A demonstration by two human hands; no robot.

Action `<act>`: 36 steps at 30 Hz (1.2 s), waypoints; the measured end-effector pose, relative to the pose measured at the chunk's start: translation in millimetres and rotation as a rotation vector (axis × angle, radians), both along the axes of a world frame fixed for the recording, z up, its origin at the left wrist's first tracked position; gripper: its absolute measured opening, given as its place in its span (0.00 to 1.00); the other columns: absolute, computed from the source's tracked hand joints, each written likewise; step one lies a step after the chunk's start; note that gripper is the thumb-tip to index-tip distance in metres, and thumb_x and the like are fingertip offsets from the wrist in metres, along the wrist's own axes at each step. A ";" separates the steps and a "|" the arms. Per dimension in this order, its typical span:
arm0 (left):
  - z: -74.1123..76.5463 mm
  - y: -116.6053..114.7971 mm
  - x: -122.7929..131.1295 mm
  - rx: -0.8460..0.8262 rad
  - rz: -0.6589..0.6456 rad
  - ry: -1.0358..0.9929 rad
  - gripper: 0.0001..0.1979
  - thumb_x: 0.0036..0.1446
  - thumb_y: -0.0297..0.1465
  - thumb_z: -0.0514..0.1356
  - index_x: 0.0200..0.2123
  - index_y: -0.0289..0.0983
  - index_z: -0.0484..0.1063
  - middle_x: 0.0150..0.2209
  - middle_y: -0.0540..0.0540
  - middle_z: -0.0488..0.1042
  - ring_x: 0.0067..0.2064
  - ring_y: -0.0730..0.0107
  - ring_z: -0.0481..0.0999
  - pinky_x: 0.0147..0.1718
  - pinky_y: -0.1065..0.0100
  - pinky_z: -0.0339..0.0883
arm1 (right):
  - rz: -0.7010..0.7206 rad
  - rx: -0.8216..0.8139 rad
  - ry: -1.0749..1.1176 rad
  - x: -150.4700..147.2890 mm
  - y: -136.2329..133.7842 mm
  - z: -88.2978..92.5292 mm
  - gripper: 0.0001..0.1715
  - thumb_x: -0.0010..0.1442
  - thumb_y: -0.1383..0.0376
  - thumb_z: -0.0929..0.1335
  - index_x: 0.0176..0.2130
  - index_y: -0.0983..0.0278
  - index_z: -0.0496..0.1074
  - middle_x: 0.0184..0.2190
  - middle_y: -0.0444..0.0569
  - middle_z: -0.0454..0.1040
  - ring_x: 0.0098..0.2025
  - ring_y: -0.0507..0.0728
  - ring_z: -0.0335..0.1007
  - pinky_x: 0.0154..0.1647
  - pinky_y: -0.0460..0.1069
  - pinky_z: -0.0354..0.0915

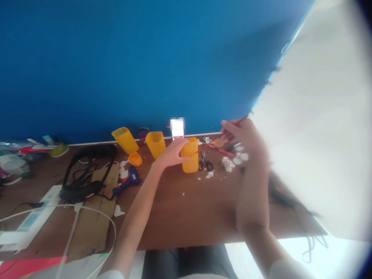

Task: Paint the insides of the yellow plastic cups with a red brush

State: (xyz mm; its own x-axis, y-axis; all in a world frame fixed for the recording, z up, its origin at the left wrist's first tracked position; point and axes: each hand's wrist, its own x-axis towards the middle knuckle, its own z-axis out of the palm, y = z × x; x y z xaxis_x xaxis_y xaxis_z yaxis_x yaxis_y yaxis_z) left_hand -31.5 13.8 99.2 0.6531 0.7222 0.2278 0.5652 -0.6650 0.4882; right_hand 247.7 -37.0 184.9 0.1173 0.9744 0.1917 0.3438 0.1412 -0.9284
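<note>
Cup (190, 163) upright, your left hand (173, 153) part-curled round it. Your right hand (241, 130) pinching red stick (211, 142), tip right at cup. Scissors (209, 166) just beside.

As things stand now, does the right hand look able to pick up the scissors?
Probably yes: the scissors lie close by, and nothing seems to lie on them. The right hand holds a thin red stick, though, so it may have to put that down first.
</note>
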 end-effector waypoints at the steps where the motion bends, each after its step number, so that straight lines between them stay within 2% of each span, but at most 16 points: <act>1: -0.5 0.4 0.2 -0.006 0.012 -0.008 0.30 0.58 0.50 0.59 0.60 0.45 0.62 0.65 0.41 0.62 0.68 0.48 0.57 0.64 0.48 0.55 | -0.001 -0.002 -0.001 0.1 0.2 0.0 0.20 0.60 0.50 0.70 0.28 0.64 0.75 0.21 0.49 0.75 0.21 0.52 0.71 0.24 0.45 0.70; 4: -2.6 2.3 1.2 -0.009 0.039 -0.024 0.27 0.60 0.50 0.57 0.59 0.45 0.62 0.65 0.41 0.62 0.68 0.50 0.57 0.65 0.49 0.55 | -0.005 -0.003 -0.003 0.7 0.7 -0.3 0.20 0.60 0.51 0.70 0.28 0.64 0.75 0.20 0.49 0.75 0.21 0.51 0.71 0.24 0.44 0.70; 11: -4.6 4.8 0.8 0.017 0.012 -0.006 0.35 0.51 0.47 0.67 0.59 0.45 0.61 0.64 0.41 0.62 0.66 0.48 0.59 0.64 0.49 0.56 | -0.003 -0.029 -0.016 0.4 0.2 0.2 0.21 0.59 0.49 0.71 0.29 0.64 0.75 0.22 0.49 0.76 0.22 0.52 0.72 0.25 0.45 0.71; 19: -2.5 1.6 0.2 0.051 0.003 0.031 0.40 0.45 0.45 0.71 0.60 0.46 0.59 0.64 0.42 0.61 0.66 0.48 0.60 0.64 0.48 0.56 | 0.004 -0.025 -0.011 0.5 0.5 0.4 0.20 0.60 0.50 0.70 0.28 0.63 0.75 0.21 0.49 0.76 0.22 0.52 0.71 0.23 0.45 0.70; 21: -2.2 2.1 0.4 0.053 0.020 0.030 0.38 0.47 0.46 0.70 0.59 0.45 0.61 0.64 0.41 0.61 0.65 0.47 0.60 0.64 0.48 0.56 | 0.009 -0.028 -0.015 0.8 0.5 0.7 0.21 0.60 0.50 0.70 0.28 0.64 0.75 0.21 0.50 0.76 0.22 0.52 0.71 0.24 0.45 0.70; 28: 0.8 2.1 2.2 0.052 0.020 -0.013 0.20 0.61 0.47 0.57 0.51 0.42 0.66 0.56 0.41 0.69 0.59 0.53 0.67 0.56 0.53 0.64 | 0.040 -0.062 -0.028 -0.2 -4.4 4.1 0.19 0.62 0.54 0.70 0.28 0.66 0.74 0.23 0.52 0.76 0.23 0.51 0.71 0.26 0.45 0.70; 36: -2.7 2.5 3.7 0.071 0.051 -0.037 0.19 0.64 0.46 0.54 0.51 0.41 0.67 0.58 0.41 0.69 0.62 0.54 0.64 0.61 0.52 0.59 | 0.045 -0.103 -0.046 -2.1 -5.6 7.0 0.19 0.62 0.57 0.71 0.26 0.67 0.73 0.19 0.51 0.74 0.20 0.51 0.68 0.24 0.45 0.68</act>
